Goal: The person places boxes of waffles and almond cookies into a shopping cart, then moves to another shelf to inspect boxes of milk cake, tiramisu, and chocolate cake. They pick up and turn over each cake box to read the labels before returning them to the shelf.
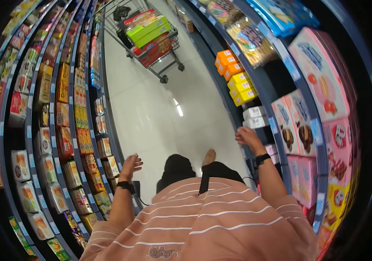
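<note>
My left hand [131,165] hangs in the air at my side, its fingers apart and holding nothing. Beside it is the left shelf, with packaged snacks [112,165] at its edge. My right hand [247,136] is raised a little on the other side, fingers loosely bent and not pressed together, with nothing visible in it. It is nearest to the white boxes [254,117] on the lower right shelf but looks apart from them. A dark band [262,158] circles each wrist.
A shopping cart [165,61] stands ahead in the aisle, carrying a green box [149,31] and red packages [154,50]. Shelves of packaged food line both sides. Yellow boxes [242,89] and large pink boxes [320,74] are on the right. The floor [151,117] is pale and shiny.
</note>
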`<act>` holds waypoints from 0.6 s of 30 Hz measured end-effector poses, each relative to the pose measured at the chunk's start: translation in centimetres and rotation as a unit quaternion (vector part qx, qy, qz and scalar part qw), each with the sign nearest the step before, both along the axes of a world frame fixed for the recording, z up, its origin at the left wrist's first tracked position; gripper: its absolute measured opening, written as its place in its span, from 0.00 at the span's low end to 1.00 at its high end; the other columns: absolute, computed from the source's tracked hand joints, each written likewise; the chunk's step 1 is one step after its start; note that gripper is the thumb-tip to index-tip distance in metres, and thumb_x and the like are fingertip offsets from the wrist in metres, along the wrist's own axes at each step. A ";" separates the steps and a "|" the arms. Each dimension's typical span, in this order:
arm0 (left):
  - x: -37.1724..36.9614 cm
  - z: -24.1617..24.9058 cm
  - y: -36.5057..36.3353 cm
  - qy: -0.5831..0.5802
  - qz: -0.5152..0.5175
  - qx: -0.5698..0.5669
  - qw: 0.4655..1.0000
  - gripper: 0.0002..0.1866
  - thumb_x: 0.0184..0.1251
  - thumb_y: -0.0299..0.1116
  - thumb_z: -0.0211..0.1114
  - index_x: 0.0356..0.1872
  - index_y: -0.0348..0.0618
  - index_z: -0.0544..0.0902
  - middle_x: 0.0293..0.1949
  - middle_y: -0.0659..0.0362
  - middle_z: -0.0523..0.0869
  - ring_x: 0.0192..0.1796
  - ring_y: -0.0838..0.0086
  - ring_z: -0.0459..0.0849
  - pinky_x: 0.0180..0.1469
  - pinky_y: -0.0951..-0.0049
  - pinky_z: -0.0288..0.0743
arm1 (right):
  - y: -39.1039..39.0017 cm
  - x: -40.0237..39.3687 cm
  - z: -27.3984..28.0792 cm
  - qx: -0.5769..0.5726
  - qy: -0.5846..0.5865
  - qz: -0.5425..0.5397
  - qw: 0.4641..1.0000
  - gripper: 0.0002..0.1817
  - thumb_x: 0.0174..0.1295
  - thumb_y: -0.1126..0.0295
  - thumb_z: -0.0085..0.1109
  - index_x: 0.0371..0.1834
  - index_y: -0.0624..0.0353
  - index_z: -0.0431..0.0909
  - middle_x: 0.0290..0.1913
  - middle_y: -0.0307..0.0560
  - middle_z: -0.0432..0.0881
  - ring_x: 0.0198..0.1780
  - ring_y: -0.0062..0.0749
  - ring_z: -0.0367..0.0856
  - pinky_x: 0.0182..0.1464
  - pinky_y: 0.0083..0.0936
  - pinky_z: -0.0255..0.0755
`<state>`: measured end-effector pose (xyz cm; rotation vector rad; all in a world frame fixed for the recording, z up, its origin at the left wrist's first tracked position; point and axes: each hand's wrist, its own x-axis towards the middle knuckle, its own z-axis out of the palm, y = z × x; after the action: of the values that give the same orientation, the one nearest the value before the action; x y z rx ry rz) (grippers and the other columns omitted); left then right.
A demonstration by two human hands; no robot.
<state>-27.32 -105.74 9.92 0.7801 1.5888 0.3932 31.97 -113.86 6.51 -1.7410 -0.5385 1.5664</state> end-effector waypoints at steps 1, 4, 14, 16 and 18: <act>0.4 -0.5 1.3 -0.007 0.020 -0.004 1.000 0.29 0.72 0.55 0.61 0.61 0.40 0.74 0.55 0.50 0.82 0.53 0.61 0.86 0.54 0.56 0.82 | 3.0 -0.5 1.1 0.001 -0.003 0.011 1.000 0.16 0.71 0.59 0.57 0.53 0.59 0.76 0.43 0.43 0.83 0.41 0.28 0.85 0.42 0.25 0.82; 1.6 -0.5 6.3 -0.020 0.026 0.024 0.999 0.32 0.72 0.56 0.62 0.62 0.38 0.73 0.56 0.49 0.82 0.53 0.62 0.86 0.53 0.57 0.82 | 10.2 -1.8 1.9 0.030 0.008 0.060 0.998 0.18 0.70 0.59 0.57 0.55 0.60 0.76 0.43 0.43 0.83 0.42 0.27 0.86 0.44 0.26 0.82; 6.4 1.4 32.8 -0.104 -0.001 0.143 0.984 0.33 0.74 0.56 0.60 0.63 0.36 0.73 0.58 0.48 0.82 0.56 0.63 0.85 0.55 0.62 0.80 | 23.3 -5.6 2.5 -0.036 -0.018 0.024 0.999 0.21 0.71 0.61 0.55 0.60 0.63 0.75 0.46 0.49 0.85 0.44 0.33 0.87 0.45 0.29 0.83; 7.0 2.0 37.6 -0.113 -0.018 0.141 0.983 0.33 0.74 0.57 0.60 0.63 0.35 0.73 0.58 0.49 0.82 0.56 0.63 0.85 0.55 0.63 0.81 | 25.9 -6.4 2.3 -0.053 -0.011 0.001 0.999 0.22 0.71 0.59 0.55 0.61 0.64 0.74 0.49 0.51 0.85 0.46 0.35 0.87 0.46 0.30 0.83; 7.4 2.6 42.3 -0.118 -0.024 0.140 0.983 0.33 0.74 0.55 0.60 0.63 0.33 0.73 0.58 0.47 0.81 0.56 0.63 0.85 0.54 0.64 0.80 | 28.7 -7.6 3.2 -0.055 -0.003 -0.021 0.998 0.22 0.71 0.59 0.55 0.60 0.64 0.74 0.50 0.51 0.85 0.47 0.35 0.87 0.46 0.30 0.83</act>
<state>-19.97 -63.42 12.48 0.9456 1.3062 0.6596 24.33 -85.13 9.69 -1.8275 -0.4218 1.5881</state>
